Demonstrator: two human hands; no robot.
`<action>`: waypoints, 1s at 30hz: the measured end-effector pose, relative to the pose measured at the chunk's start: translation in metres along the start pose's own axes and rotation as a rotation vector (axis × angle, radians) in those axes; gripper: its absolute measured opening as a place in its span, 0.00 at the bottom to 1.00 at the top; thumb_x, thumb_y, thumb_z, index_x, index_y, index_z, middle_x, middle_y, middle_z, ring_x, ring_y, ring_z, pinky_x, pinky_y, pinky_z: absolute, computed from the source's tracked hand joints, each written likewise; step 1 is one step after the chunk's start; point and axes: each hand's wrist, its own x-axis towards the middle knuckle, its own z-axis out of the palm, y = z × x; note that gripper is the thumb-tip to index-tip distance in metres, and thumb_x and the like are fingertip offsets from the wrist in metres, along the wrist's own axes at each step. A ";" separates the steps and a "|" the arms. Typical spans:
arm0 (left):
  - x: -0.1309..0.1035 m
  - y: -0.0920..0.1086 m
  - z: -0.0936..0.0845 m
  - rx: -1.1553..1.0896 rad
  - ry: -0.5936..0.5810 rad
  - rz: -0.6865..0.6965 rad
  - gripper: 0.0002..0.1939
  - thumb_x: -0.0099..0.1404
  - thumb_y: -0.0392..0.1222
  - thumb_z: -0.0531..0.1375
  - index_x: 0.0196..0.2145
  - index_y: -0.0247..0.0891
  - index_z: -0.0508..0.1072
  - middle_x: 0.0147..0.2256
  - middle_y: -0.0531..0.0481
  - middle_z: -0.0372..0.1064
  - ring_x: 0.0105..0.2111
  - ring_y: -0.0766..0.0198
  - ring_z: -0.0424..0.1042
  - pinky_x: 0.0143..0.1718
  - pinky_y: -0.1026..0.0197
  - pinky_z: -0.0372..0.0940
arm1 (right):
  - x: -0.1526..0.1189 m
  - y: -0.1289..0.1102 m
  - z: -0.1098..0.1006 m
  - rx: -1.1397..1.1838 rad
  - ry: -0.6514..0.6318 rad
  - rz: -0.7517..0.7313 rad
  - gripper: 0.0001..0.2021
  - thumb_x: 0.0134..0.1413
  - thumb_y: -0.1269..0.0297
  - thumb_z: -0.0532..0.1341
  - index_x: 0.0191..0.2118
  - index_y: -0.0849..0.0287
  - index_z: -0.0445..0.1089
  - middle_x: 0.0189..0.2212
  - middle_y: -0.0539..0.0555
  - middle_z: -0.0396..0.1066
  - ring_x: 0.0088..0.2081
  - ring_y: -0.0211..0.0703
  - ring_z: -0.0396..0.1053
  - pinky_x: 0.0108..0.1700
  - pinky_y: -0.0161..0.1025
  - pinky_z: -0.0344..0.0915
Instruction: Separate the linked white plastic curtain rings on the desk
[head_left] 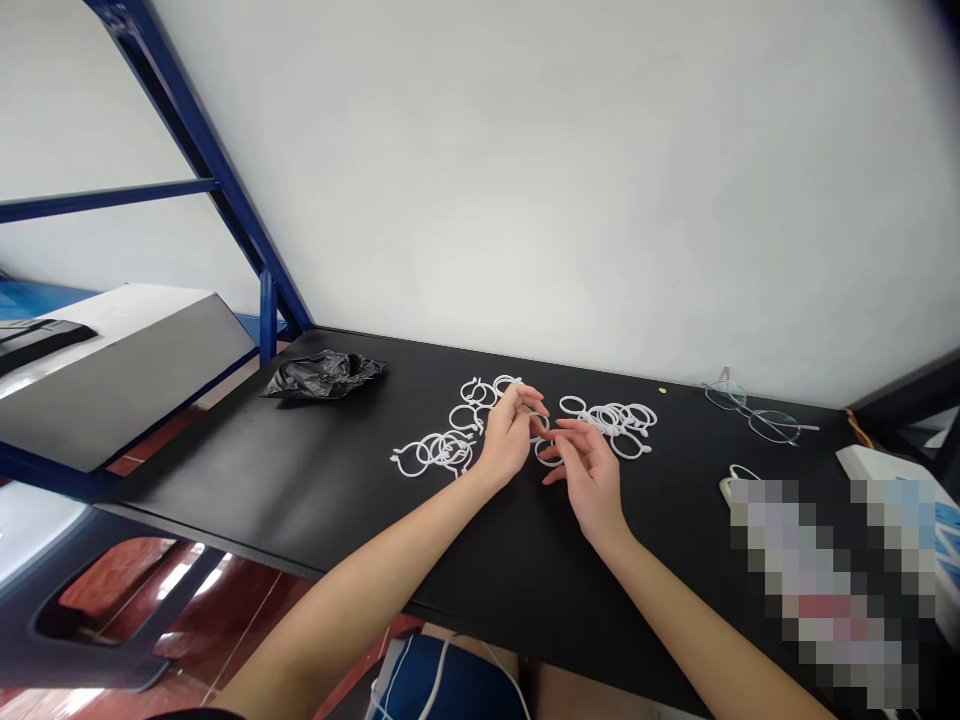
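Note:
My left hand [511, 430] is closed with its fingers curled round a thin white plastic ring [537, 440], just above the black table. Close by, my right hand [594, 478] has its thumb and fingertips pinched at a second white ring [549, 462]; the fingers partly hide both. On the left lies a loose group of open white rings [431, 448] with small knobs at their ends. Another cluster of white rings [611, 418] overlaps to the right, beyond my right hand.
A crumpled black plastic bag [324, 376] rests at the back left of the black table [300, 480]. Eyeglasses [772, 425] and a small yellow-green bit [662, 391] lie near the wall. Blurred-out items [825, 590] and a white box [885, 470] occupy the right side.

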 end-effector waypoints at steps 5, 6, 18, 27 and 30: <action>0.001 0.004 0.000 -0.124 -0.064 -0.083 0.18 0.50 0.28 0.48 0.40 0.36 0.63 0.28 0.53 0.70 0.23 0.69 0.69 0.31 0.63 0.63 | 0.001 0.000 0.001 0.014 0.005 -0.005 0.16 0.52 0.52 0.64 0.42 0.58 0.67 0.35 0.55 0.73 0.31 0.43 0.73 0.21 0.37 0.72; 0.002 0.004 0.000 -0.146 -0.066 -0.100 0.19 0.49 0.29 0.48 0.40 0.36 0.62 0.27 0.53 0.71 0.23 0.68 0.70 0.31 0.62 0.64 | 0.001 0.000 0.001 0.014 0.005 -0.008 0.16 0.52 0.52 0.64 0.42 0.58 0.68 0.36 0.55 0.73 0.31 0.43 0.73 0.21 0.36 0.72; 0.002 0.016 -0.001 -0.323 -0.269 -0.316 0.19 0.52 0.36 0.52 0.44 0.36 0.63 0.35 0.42 0.77 0.37 0.54 0.76 0.36 0.59 0.61 | 0.002 0.000 0.002 0.043 -0.059 0.007 0.17 0.53 0.52 0.64 0.44 0.56 0.68 0.39 0.55 0.74 0.43 0.49 0.74 0.32 0.39 0.76; -0.002 0.019 -0.002 -0.341 -0.481 -0.342 0.16 0.60 0.43 0.52 0.44 0.34 0.66 0.41 0.37 0.76 0.43 0.49 0.75 0.43 0.53 0.62 | 0.005 0.007 0.002 0.122 0.043 -0.043 0.29 0.40 0.61 0.72 0.50 0.53 0.64 0.40 0.53 0.73 0.40 0.46 0.75 0.42 0.44 0.75; -0.001 0.020 -0.001 -0.330 -0.504 -0.363 0.17 0.60 0.44 0.52 0.45 0.34 0.66 0.43 0.36 0.75 0.43 0.48 0.74 0.33 0.59 0.61 | 0.005 0.007 0.001 0.096 0.055 -0.038 0.25 0.42 0.60 0.71 0.48 0.54 0.66 0.39 0.53 0.73 0.36 0.45 0.75 0.34 0.41 0.76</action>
